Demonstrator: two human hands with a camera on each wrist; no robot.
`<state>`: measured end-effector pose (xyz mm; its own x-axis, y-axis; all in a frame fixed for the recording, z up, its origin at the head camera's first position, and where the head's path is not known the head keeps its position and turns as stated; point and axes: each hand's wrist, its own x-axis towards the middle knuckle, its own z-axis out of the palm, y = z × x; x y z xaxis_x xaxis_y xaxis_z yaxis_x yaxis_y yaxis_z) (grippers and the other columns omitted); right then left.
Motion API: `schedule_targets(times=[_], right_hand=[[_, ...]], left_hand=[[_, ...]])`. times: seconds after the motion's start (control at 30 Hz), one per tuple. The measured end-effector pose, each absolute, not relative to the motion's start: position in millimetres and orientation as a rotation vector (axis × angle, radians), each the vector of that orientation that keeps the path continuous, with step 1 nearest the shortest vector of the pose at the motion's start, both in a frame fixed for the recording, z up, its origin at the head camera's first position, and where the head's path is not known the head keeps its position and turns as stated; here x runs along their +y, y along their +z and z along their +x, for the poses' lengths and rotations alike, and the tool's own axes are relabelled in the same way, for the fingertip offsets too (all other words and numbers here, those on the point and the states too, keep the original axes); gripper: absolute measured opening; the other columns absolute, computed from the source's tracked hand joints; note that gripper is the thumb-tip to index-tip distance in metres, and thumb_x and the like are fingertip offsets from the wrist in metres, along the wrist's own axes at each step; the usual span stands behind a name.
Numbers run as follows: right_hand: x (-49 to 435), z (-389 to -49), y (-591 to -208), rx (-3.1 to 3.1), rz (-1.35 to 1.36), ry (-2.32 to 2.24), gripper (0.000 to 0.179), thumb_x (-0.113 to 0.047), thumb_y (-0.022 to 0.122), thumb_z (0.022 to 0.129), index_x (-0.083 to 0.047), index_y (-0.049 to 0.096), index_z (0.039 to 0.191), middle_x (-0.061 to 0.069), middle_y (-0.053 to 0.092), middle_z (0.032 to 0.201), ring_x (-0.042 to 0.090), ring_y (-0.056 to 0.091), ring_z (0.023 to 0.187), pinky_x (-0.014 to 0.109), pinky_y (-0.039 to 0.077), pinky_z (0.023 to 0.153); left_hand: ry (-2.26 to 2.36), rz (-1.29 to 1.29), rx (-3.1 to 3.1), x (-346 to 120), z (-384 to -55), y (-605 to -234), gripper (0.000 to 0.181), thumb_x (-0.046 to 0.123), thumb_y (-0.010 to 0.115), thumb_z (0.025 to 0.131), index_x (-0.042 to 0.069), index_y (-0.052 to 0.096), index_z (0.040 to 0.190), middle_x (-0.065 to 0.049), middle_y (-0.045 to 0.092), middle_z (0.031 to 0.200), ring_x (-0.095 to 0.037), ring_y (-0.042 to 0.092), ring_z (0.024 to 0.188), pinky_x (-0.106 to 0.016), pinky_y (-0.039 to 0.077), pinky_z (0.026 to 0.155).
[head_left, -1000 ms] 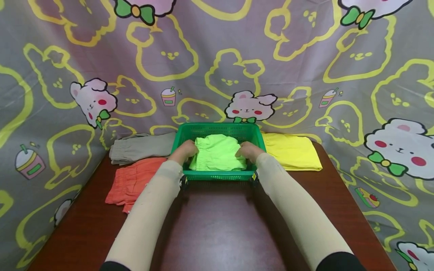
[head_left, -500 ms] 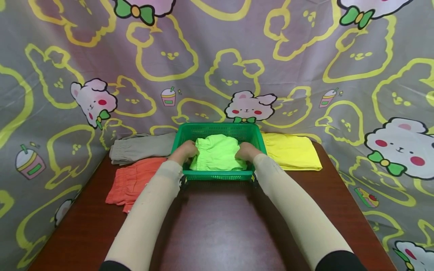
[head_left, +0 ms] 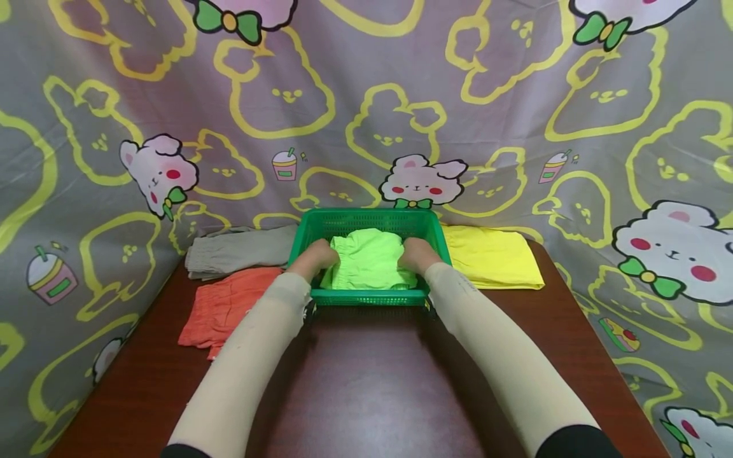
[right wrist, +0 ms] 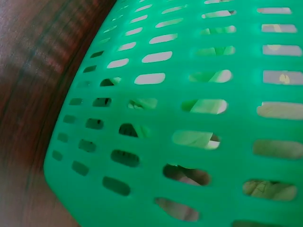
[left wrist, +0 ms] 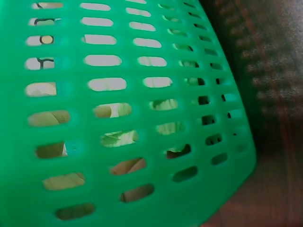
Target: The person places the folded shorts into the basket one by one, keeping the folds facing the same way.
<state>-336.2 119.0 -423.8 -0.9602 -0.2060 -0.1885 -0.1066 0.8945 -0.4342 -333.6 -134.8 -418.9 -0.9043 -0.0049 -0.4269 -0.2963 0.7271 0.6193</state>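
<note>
A folded pair of lime-green shorts [head_left: 371, 261], its elastic waistband to the left, lies inside the green plastic basket [head_left: 369, 297]. At the left edge of the shorts my left hand [head_left: 321, 256] reaches over the basket's side and grips the cloth. My right hand [head_left: 418, 254] holds the opposite edge in the same way, its fingertips tucked down beside the fabric. In the left wrist view the perforated basket wall [left wrist: 71, 104] fills most of the picture. Through the slots of the basket wall [right wrist: 170, 118] in the right wrist view, only slivers of green cloth and hand show.
Grey folded trousers or shorts [head_left: 243, 251] lie left of the basket, with orange-red shorts [head_left: 220, 308] in front of them. Yellow folded clothing [head_left: 492, 257] lies on the right. The brown table [head_left: 372, 381] ends at a cartoon-patterned curtain [head_left: 355, 95] behind and at both sides.
My left hand has shifted slightly right, further over the shorts' edge. The right hand has turned a little, its fingers now lower beside the cloth. Basket and shorts stay in place.
</note>
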Motion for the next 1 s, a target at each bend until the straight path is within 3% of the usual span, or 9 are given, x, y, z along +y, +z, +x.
schedule_targets(times=[0.27,0.4,0.53,0.57,0.63,0.7,0.73,0.8,1.0], right_hand=[[118,-336,-420,2.903,-0.287,-0.539,0.011,-0.004,0.056,0.087,-0.008,0.050,0.080,0.005,0.041,0.078,0.022,0.038,0.071,0.034,0.037,0.061],[120,-336,-419,2.917,-0.318,-0.513,0.023,-0.003,0.055,0.089,-0.012,0.041,0.072,0.001,0.028,0.072,0.018,0.027,0.064,0.032,0.031,0.056],[122,-332,-416,2.899,-0.332,-0.538,0.013,-0.005,0.056,0.090,-0.006,0.048,0.079,0.003,0.031,0.075,0.019,0.026,0.067,0.033,0.030,0.061],[123,-330,-415,2.899,-0.334,-0.545,0.005,-0.007,0.057,0.091,-0.004,0.055,0.087,0.003,0.040,0.078,0.018,0.033,0.069,0.033,0.035,0.064],[124,-326,-413,2.890,-0.335,-0.570,0.019,-0.009,0.058,0.092,-0.001,0.064,0.108,0.008,0.059,0.095,0.021,0.049,0.081,0.036,0.046,0.075],[125,-323,-410,2.885,-0.341,-0.588,0.037,-0.013,0.059,0.094,-0.002,0.063,0.129,0.012,0.066,0.122,0.026,0.060,0.103,0.043,0.051,0.092],[126,-321,-409,2.887,-0.345,-0.596,0.043,-0.014,0.060,0.094,-0.003,0.061,0.136,0.013,0.064,0.134,0.028,0.060,0.115,0.046,0.051,0.098],[126,-319,-408,2.878,-0.352,-0.610,0.047,-0.016,0.059,0.095,-0.003,0.058,0.141,0.014,0.061,0.141,0.031,0.059,0.124,0.049,0.049,0.103],[127,-314,-408,2.887,-0.383,-0.640,0.044,-0.019,0.060,0.097,-0.004,0.059,0.139,0.013,0.066,0.131,0.029,0.061,0.119,0.048,0.050,0.101]], left_hand=[[0.927,-0.151,2.620,-135,-325,-417,0.032,0.006,0.058,0.087,-0.003,0.054,0.118,-0.017,0.052,0.111,-0.024,0.043,0.075,-0.036,0.045,0.062],[0.900,-0.084,2.679,-137,-324,-423,0.011,0.008,0.058,0.084,0.007,0.047,0.087,-0.009,0.044,0.091,-0.022,0.039,0.072,-0.032,0.037,0.059],[0.915,-0.062,2.700,-137,-321,-425,0.027,0.009,0.057,0.087,0.012,0.034,0.075,-0.002,0.027,0.076,-0.018,0.027,0.062,-0.032,0.029,0.056],[0.921,-0.052,2.705,-137,-319,-425,0.024,0.010,0.057,0.089,0.010,0.036,0.076,-0.003,0.030,0.077,-0.018,0.030,0.063,-0.032,0.031,0.058],[0.943,-0.030,2.702,-138,-314,-422,0.015,0.014,0.057,0.093,0.001,0.052,0.089,-0.010,0.049,0.087,-0.022,0.045,0.074,-0.034,0.044,0.068],[0.955,-0.002,2.706,-139,-310,-419,0.032,0.018,0.056,0.096,-0.006,0.057,0.117,-0.019,0.058,0.117,-0.029,0.053,0.096,-0.040,0.049,0.087],[0.961,0.011,2.707,-139,-308,-418,0.041,0.019,0.056,0.097,-0.007,0.054,0.129,-0.021,0.055,0.131,-0.031,0.053,0.106,-0.043,0.048,0.095],[0.976,0.030,2.716,-140,-305,-415,0.056,0.021,0.056,0.098,-0.007,0.045,0.146,-0.023,0.047,0.150,-0.032,0.051,0.118,-0.046,0.046,0.103],[0.989,0.040,2.720,-138,-301,-409,0.057,0.022,0.056,0.099,-0.003,0.045,0.149,-0.022,0.047,0.152,-0.028,0.055,0.092,-0.040,0.049,0.080]])
